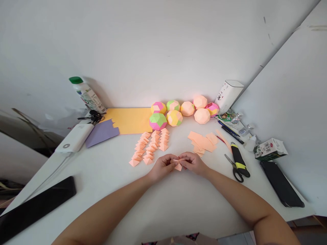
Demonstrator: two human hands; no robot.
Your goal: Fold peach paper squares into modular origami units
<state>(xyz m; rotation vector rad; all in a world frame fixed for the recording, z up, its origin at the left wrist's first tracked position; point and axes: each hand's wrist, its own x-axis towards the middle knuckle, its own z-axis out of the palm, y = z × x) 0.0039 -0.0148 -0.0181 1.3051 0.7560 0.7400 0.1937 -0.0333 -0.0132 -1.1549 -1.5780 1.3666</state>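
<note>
My left hand (162,166) and my right hand (192,162) meet at the middle of the white table (107,180), both pinched on one small peach folded paper piece (178,166). Just beyond my left hand lie rows of several folded peach paper units (150,146). A loose pile of flat peach paper squares (203,142) sits beyond my right hand.
Several paper balls (178,112) line the wall, with yellow paper (129,119) and purple paper (101,133) to their left. Scissors (236,166), a black-and-yellow cutter (239,159), pens, a small carton (270,149) and a phone (281,183) lie right. A power bank (75,137), keys and a bottle (87,93) stand left.
</note>
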